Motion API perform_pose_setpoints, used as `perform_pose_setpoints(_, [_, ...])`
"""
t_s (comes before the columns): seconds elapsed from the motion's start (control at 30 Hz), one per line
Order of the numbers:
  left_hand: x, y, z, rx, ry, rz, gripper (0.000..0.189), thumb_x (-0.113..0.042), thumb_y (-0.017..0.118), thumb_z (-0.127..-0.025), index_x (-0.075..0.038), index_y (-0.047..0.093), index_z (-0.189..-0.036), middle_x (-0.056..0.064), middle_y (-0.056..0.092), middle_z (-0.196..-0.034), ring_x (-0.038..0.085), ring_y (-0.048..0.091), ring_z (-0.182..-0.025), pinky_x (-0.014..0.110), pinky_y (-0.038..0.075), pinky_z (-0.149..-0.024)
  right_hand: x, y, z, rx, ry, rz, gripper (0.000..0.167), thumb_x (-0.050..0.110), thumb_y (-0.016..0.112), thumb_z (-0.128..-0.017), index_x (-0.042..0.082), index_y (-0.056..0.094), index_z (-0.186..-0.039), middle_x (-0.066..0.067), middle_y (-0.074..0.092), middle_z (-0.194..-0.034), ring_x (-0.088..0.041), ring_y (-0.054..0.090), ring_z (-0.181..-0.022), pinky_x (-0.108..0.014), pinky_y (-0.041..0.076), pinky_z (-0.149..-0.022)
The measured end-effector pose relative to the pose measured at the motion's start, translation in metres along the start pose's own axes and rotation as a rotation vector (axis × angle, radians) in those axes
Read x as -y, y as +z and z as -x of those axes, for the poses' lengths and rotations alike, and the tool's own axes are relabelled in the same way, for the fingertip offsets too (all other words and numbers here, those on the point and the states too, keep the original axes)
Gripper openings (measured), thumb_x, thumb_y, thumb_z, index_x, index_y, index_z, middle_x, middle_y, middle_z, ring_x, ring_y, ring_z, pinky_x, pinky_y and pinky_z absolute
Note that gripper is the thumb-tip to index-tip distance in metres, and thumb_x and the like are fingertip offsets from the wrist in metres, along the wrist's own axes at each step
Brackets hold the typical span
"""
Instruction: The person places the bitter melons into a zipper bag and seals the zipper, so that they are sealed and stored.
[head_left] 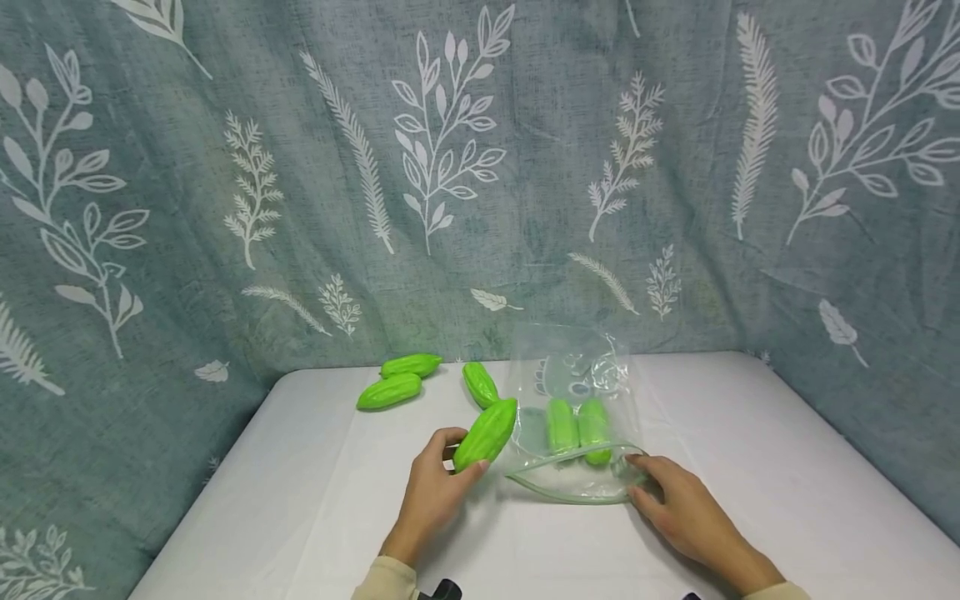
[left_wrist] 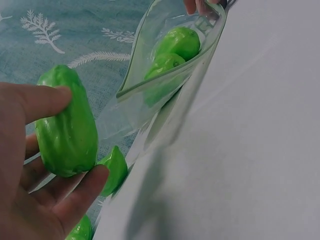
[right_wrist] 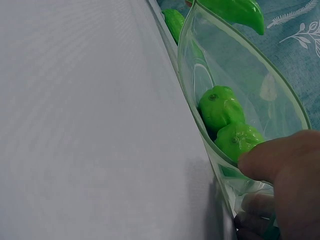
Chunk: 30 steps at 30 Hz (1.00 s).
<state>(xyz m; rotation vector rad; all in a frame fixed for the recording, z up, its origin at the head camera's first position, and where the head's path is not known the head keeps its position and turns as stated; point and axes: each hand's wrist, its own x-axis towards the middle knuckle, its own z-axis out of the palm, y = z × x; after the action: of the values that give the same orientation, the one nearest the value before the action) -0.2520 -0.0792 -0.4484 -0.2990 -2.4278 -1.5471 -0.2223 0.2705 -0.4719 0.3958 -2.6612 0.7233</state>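
My left hand (head_left: pixel 438 492) grips a bright green, ridged bitter melon (head_left: pixel 486 433) between thumb and fingers, left of the bag's mouth. In the left wrist view this bitter melon (left_wrist: pixel 67 125) stands upright, the thumb across its side. A clear zip bag (head_left: pixel 528 417) with a green-edged mouth lies on the table, its mouth spread toward me. Inside it two more bitter melons (right_wrist: pixel 220 107) lie side by side. My right hand (head_left: pixel 678 508) holds the right end of the bag's mouth, thumb and fingers at the rim; the fingers partly show through the plastic.
Behind the left hand, a bitter melon (head_left: pixel 480 385) lies next to the bag. Two others, one nearer (head_left: pixel 390 392) and one farther (head_left: pixel 411 365), lie at the back left. A white-covered table (head_left: pixel 315 508) meets a leaf-patterned teal curtain (head_left: pixel 450 283) at the back.
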Motion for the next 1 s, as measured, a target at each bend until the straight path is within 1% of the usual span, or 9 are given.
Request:
perform_pose_setpoints(0.17, [-0.002, 0.001, 0.003, 0.024, -0.028, 0.027, 0.048, -0.032, 0.079, -0.086, -0.015, 0.059, -0.127, 0.000, 0.064, -0.121, 0.019, 0.061, -0.109, 0.037, 0.051, -0.084, 0.000, 0.000, 0.001, 0.010, 0.004, -0.011, 0.042, 0.021, 0.072, -0.093, 0.004, 0.063, -0.130, -0.012, 0.065, -0.125, -0.036, 0.060, -0.118, -0.055, 0.047, -0.098])
perform_pose_setpoints(0.23, [-0.002, 0.001, 0.004, 0.041, -0.024, 0.048, 0.049, -0.033, 0.078, -0.087, -0.015, 0.058, -0.129, 0.001, 0.064, -0.123, 0.019, 0.061, -0.110, 0.037, 0.050, -0.084, 0.001, 0.000, 0.001, 0.013, 0.006, -0.010, 0.042, 0.021, 0.072, -0.093, 0.004, 0.062, -0.130, -0.012, 0.065, -0.125, -0.036, 0.060, -0.118, -0.055, 0.047, -0.098])
perform_pose_setpoints(0.4, [-0.003, 0.004, 0.005, 0.105, -0.002, 0.139, 0.052, -0.029, 0.073, -0.092, -0.021, 0.055, -0.140, 0.009, 0.062, -0.127, 0.021, 0.064, -0.103, 0.033, 0.054, -0.080, 0.001, 0.000, 0.000, 0.007, 0.005, -0.007, 0.042, 0.019, 0.073, -0.092, 0.004, 0.062, -0.130, -0.013, 0.064, -0.126, -0.036, 0.060, -0.119, -0.055, 0.046, -0.099])
perform_pose_setpoints(0.43, [-0.003, 0.004, 0.006, 0.113, -0.009, 0.158, 0.053, -0.028, 0.072, -0.093, -0.024, 0.055, -0.142, 0.010, 0.061, -0.127, 0.020, 0.065, -0.101, 0.031, 0.056, -0.079, 0.001, 0.000, 0.000, 0.006, 0.004, -0.008, 0.042, 0.018, 0.073, -0.092, 0.004, 0.062, -0.130, -0.013, 0.064, -0.125, -0.036, 0.060, -0.119, -0.055, 0.046, -0.099])
perform_pose_setpoints(0.57, [-0.005, 0.006, 0.006, 0.129, -0.042, 0.216, 0.052, -0.027, 0.069, -0.095, -0.027, 0.054, -0.145, 0.013, 0.059, -0.127, 0.020, 0.063, -0.096, 0.028, 0.058, -0.075, 0.002, 0.000, -0.001, 0.002, -0.005, -0.007, 0.042, 0.017, 0.073, -0.091, 0.004, 0.063, -0.129, -0.013, 0.065, -0.125, -0.036, 0.060, -0.118, -0.055, 0.046, -0.099])
perform_pose_setpoints(0.63, [-0.006, 0.005, 0.006, 0.140, -0.049, 0.237, 0.052, -0.025, 0.069, -0.095, -0.025, 0.054, -0.145, 0.014, 0.059, -0.127, 0.021, 0.063, -0.096, 0.029, 0.058, -0.075, 0.002, 0.000, -0.001, 0.001, -0.006, -0.006, 0.042, 0.017, 0.073, -0.091, 0.004, 0.063, -0.129, -0.013, 0.065, -0.125, -0.036, 0.060, -0.118, -0.055, 0.046, -0.099])
perform_pose_setpoints(0.8, [-0.011, 0.006, 0.007, 0.170, -0.043, 0.275, 0.053, -0.021, 0.068, -0.096, -0.020, 0.053, -0.146, 0.015, 0.058, -0.126, 0.022, 0.062, -0.097, 0.030, 0.059, -0.075, 0.003, -0.001, -0.001, 0.000, -0.002, -0.008, 0.042, 0.017, 0.073, -0.091, 0.003, 0.063, -0.129, -0.013, 0.064, -0.125, -0.036, 0.060, -0.118, -0.055, 0.046, -0.099])
perform_pose_setpoints(0.87, [-0.016, 0.005, 0.007, 0.178, -0.056, 0.291, 0.053, -0.017, 0.068, -0.096, -0.017, 0.052, -0.147, 0.015, 0.058, -0.127, 0.022, 0.062, -0.099, 0.032, 0.059, -0.076, 0.003, -0.001, 0.000, -0.002, -0.004, -0.012, 0.042, 0.017, 0.073, -0.091, 0.003, 0.063, -0.129, -0.013, 0.064, -0.125, -0.036, 0.060, -0.118, -0.055, 0.046, -0.099])
perform_pose_setpoints(1.0, [-0.018, 0.007, 0.007, 0.194, -0.065, 0.331, 0.056, -0.014, 0.069, -0.094, -0.017, 0.052, -0.147, 0.016, 0.056, -0.130, 0.023, 0.061, -0.102, 0.032, 0.059, -0.077, 0.002, -0.001, 0.001, -0.009, -0.008, -0.014, 0.042, 0.017, 0.073, -0.091, 0.003, 0.063, -0.129, -0.012, 0.065, -0.125, -0.035, 0.060, -0.118, -0.054, 0.047, -0.098])
